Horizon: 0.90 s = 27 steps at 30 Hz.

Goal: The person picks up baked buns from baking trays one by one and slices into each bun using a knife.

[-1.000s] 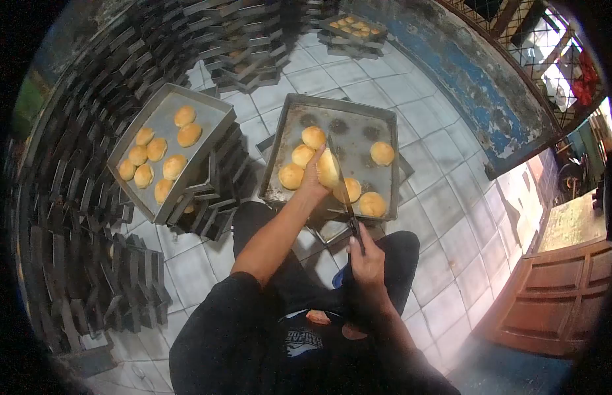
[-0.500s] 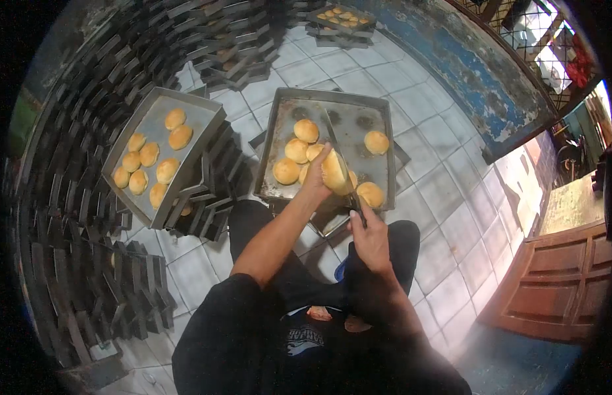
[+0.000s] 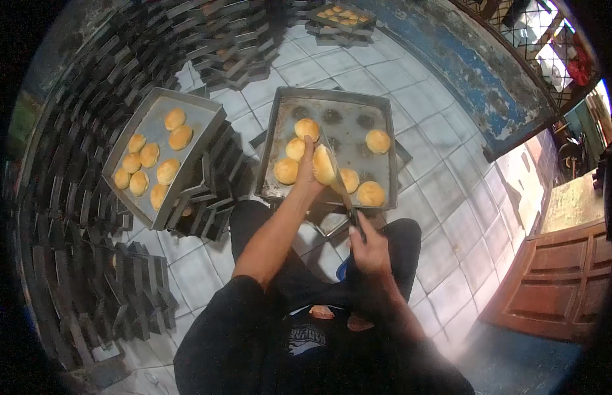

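Observation:
My left hand (image 3: 308,172) is closed around a golden bun (image 3: 324,166), held above a metal baking tray (image 3: 352,137). In my right hand (image 3: 372,251) is the dark handle of a long knife (image 3: 346,200). Its blade lies along the right side of the held bun; I cannot tell how deep the cut goes. Around my hands in the tray lie several more buns, including one at the right (image 3: 377,141) and one near the front edge (image 3: 370,193). My left hand partly covers the buns at the tray's left.
To the left, a second tray (image 3: 199,137) of buns rests on a stack of trays. Tall stacks of dark trays (image 3: 88,191) line the left side. Farther back stands another tray of buns (image 3: 342,16). A wooden door panel (image 3: 556,283) is at the right.
My left hand has turned and shifted slightly left with the bun. The knife has drawn back towards me, with my right hand moving slightly down and right.

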Each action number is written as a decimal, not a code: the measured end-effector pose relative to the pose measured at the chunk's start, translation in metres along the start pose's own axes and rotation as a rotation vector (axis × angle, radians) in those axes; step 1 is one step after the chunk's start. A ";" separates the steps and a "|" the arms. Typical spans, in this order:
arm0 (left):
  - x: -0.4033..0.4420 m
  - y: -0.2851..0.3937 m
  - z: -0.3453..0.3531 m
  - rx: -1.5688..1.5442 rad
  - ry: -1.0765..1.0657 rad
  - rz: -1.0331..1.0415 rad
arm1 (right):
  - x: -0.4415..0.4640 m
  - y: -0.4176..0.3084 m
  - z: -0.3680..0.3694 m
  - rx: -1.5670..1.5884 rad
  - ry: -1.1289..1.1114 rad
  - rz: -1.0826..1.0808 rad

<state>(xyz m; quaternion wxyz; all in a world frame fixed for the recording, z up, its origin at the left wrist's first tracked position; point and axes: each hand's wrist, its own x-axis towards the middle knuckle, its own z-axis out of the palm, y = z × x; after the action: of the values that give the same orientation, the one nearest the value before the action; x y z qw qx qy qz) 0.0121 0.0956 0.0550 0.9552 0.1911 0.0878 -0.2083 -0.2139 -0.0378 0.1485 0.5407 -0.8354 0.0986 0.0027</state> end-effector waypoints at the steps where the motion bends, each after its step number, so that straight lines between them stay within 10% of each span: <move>1: 0.003 0.000 0.001 -0.004 -0.001 0.004 | -0.010 0.003 0.002 0.091 -0.007 0.053; 27: -0.020 -0.036 0.010 0.292 0.108 0.023 | 0.001 0.004 -0.011 0.095 -0.021 0.123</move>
<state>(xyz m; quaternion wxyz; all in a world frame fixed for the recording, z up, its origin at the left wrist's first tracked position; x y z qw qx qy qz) -0.0207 0.0691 0.0573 0.9134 0.3398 0.1057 -0.1975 -0.2149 -0.0493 0.1492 0.5798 -0.8009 0.1441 0.0401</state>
